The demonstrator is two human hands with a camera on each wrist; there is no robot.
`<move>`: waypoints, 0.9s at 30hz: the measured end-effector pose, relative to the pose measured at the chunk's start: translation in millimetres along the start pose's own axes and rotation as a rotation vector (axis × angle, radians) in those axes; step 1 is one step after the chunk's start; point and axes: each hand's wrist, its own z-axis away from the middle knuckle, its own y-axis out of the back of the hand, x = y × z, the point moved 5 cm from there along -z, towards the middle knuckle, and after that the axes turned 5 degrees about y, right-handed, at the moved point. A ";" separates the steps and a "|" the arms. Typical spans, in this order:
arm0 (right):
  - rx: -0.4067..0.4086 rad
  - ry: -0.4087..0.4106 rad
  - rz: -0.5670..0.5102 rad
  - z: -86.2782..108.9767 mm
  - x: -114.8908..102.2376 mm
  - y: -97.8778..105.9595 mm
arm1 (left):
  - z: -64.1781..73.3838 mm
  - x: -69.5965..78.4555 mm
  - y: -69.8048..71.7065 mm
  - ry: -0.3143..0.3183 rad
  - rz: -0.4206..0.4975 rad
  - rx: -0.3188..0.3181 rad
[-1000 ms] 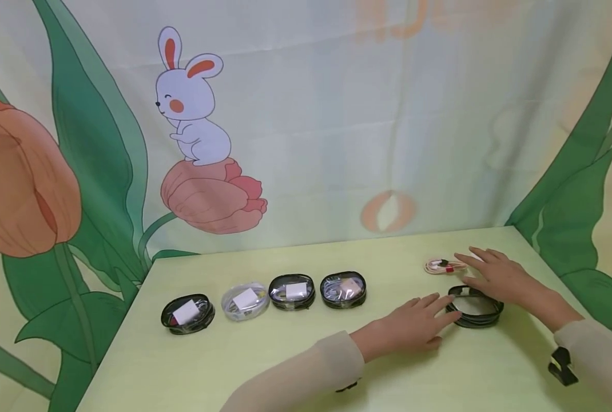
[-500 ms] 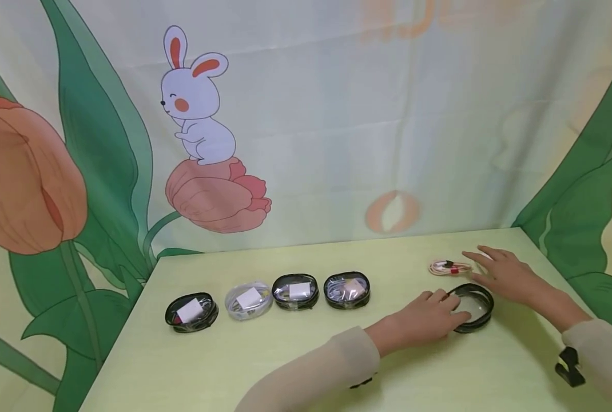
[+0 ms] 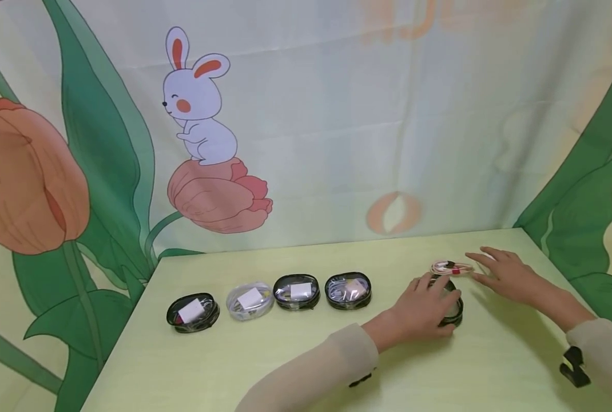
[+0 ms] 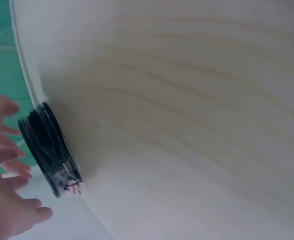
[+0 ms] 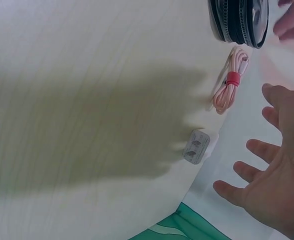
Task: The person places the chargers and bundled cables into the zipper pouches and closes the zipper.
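A black-rimmed clear oval case lies under the fingers of my left hand. In the left wrist view the spread fingers stand just off the black case. My right hand hovers farther right, fingers spread and holding nothing. Past its fingertips lies a coiled pink cable. The right wrist view shows that cable bound by a red strap, between the case and a white charger plug. From the head camera the right hand hides the plug.
Several oval cases stand in a row at left: a black one, a clear-rimmed one, another black one and a last black one, each holding a plug. A printed cloth hangs behind the table.
The black case has shifted left across the table and turned, the left hand moving with it and coming over its top. The right hand has stayed nearly still.
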 end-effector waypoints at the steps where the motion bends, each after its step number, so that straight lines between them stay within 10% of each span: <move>1: 0.004 0.009 0.006 -0.1 0.7 0.9 | -2.1 -2.1 -2.2 0.019 0.028 -0.025; 10: 0.020 0.138 -0.041 -6.3 7.5 -5.2 | -16.9 -12.6 -12.1 0.099 0.184 -0.194; 18: -0.048 0.149 -0.160 -25.0 4.7 -18.0 | -15.5 -23.0 -5.3 0.328 0.206 -0.125; 27: -0.153 0.110 -0.276 -52.4 8.2 -34.4 | -14.2 -23.5 -10.1 0.311 0.244 -0.146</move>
